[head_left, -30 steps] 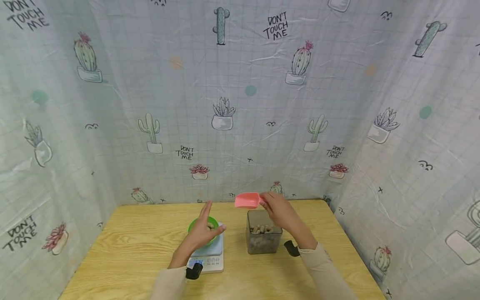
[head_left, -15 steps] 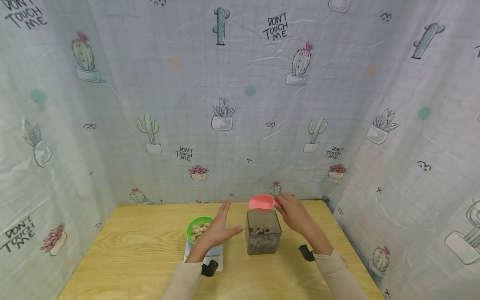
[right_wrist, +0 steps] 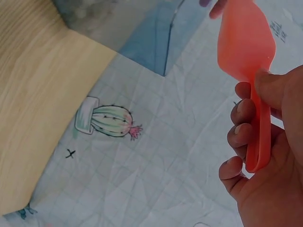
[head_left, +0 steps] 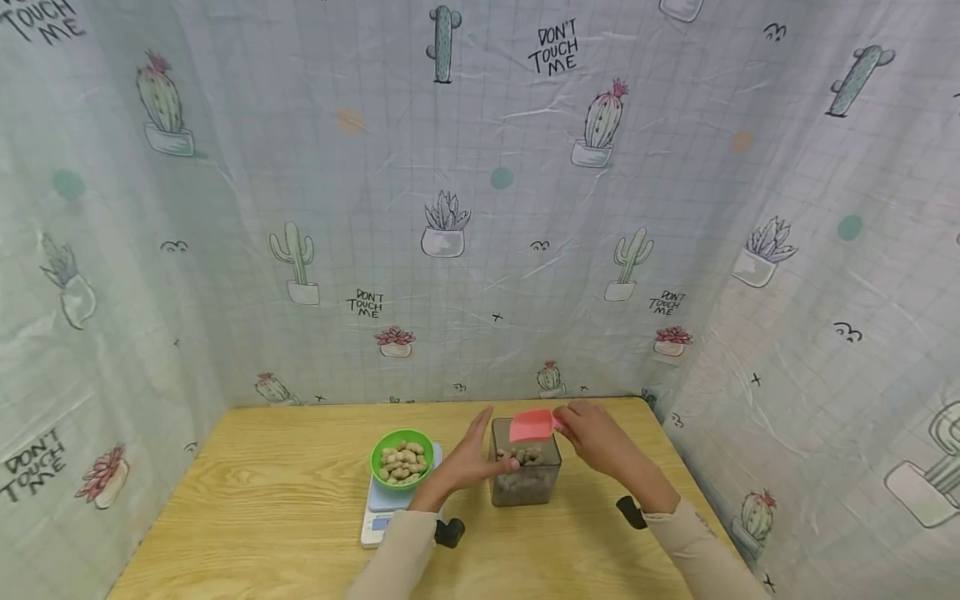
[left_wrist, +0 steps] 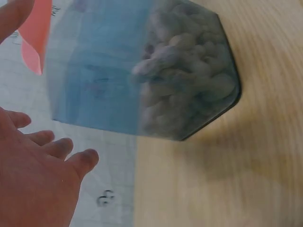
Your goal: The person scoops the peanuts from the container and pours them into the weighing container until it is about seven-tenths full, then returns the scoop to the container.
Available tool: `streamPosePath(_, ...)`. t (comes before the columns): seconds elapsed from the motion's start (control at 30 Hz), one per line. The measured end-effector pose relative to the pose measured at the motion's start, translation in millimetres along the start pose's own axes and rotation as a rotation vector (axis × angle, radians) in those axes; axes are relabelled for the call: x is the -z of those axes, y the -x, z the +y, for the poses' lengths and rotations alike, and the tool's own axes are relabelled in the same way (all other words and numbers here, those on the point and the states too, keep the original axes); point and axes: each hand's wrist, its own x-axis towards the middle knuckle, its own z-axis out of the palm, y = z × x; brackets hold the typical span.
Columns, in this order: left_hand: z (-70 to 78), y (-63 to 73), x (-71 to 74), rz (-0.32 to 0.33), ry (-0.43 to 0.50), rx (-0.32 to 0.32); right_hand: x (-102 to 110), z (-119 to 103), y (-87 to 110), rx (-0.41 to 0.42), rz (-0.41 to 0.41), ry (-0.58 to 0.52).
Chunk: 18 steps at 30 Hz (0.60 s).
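My right hand (head_left: 597, 439) grips the handle of a pink scoop (head_left: 532, 426), its fingers curled round it in the right wrist view. The scoop hangs at the mouth of a translucent grey square container (head_left: 522, 490), which is partly filled with peanuts (head_left: 531, 456). At the container's left side is my left hand (head_left: 467, 463), fingers extended and thumb apart, holding nothing. Whether it touches the container I cannot tell in the head view; the left wrist view shows the fingers (left_wrist: 59, 147) apart from the wall.
Left of the container, a green bowl (head_left: 374, 472) with several peanuts (head_left: 402, 462) stands on a white kitchen scale (head_left: 375, 527). The left forearm partly covers the scale. A cactus-print curtain (head_left: 480, 333) rises behind the wooden table (head_left: 285, 492).
My left hand has moved right, from over the bowl to beside the container, uncovering the bowl's peanuts. The scoop has shifted right and lowered over the container.
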Motion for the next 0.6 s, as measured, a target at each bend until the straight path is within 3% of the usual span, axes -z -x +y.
streamPosePath(0.3, -14.7, -5.7, -16.1, -0.025, 0.123, 0.047, -1.7, -3.2, -3.1, 0.067, -0.11, 0.105)
streamPosePath(0.6, -16.1, -8.0, -19.6, -0.011, 0.11, 0.035, -7.8, 1.9, -9.0, 0.202, -0.12, 0.328)
